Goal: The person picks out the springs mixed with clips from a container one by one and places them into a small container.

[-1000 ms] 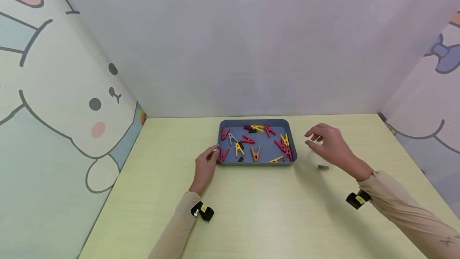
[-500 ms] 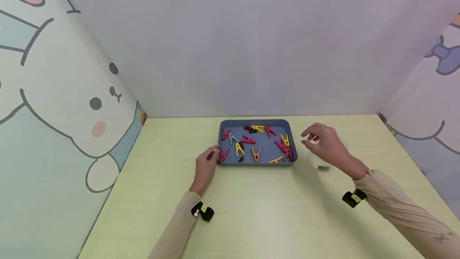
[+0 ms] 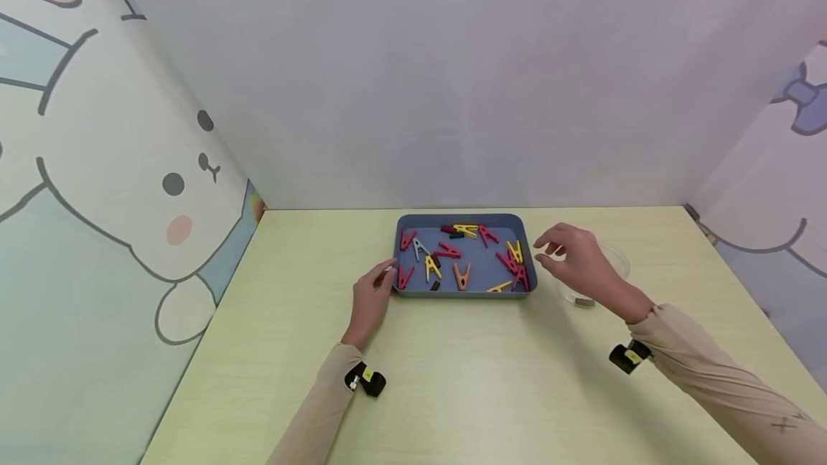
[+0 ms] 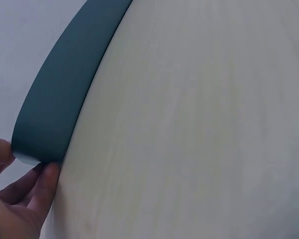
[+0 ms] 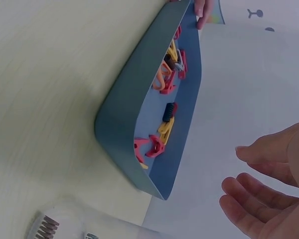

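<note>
A grey-blue tray [image 3: 474,264] holds several red, yellow, orange and grey clothespins [image 3: 461,277], plus a few small dark ridged clips [image 3: 436,285]. My left hand [image 3: 371,303] grips the tray's near left corner, thumb and fingers on either side of it in the left wrist view. Just off the tray's right side hovers my right hand [image 3: 578,264], thumb and fingers loosely bent and apart. Nothing shows between them in the right wrist view. Partly hidden under that hand is a round clear dish [image 3: 625,264] with a brown ridged clip [image 5: 47,226] in it.
Pale wood-look table [image 3: 452,372] lies beneath everything. A plain wall [image 3: 452,92] rises behind the tray, with cartoon-printed panels [image 3: 116,199] at the left and right sides.
My right hand has drifted left towards the tray's right edge, and more of the clear dish shows behind it. The left hand keeps its place on the tray corner.
</note>
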A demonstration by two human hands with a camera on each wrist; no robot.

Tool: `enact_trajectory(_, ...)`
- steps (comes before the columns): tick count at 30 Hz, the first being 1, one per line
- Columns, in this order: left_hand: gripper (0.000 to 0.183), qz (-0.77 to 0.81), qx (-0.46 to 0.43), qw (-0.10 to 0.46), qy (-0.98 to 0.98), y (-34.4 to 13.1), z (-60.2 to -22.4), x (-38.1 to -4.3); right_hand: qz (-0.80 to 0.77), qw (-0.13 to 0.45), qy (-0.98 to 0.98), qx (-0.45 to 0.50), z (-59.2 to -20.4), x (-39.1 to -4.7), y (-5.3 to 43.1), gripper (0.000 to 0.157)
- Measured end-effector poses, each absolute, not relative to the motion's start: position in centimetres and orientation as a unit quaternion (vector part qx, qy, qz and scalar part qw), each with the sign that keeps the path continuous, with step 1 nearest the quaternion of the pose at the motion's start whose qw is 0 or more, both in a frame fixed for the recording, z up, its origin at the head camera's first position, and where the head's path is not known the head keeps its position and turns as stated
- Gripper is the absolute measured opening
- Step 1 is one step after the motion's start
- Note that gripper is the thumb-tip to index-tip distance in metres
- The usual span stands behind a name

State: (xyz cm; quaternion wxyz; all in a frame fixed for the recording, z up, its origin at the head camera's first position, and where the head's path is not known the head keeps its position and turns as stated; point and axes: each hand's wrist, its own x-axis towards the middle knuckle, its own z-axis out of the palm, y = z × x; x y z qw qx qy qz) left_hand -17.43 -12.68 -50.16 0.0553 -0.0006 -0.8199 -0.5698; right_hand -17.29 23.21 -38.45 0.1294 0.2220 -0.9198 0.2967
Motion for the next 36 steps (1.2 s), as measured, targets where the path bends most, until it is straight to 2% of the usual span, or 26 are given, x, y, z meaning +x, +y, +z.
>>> enact_trajectory(36, 0.03, -0.566, 0.007, 0.05, -0.823, -12.6, -50.0, -17.4, 0.318, 0.085, -0.913, 0.241, -39.7, -17.9, 20.1, 0.012)
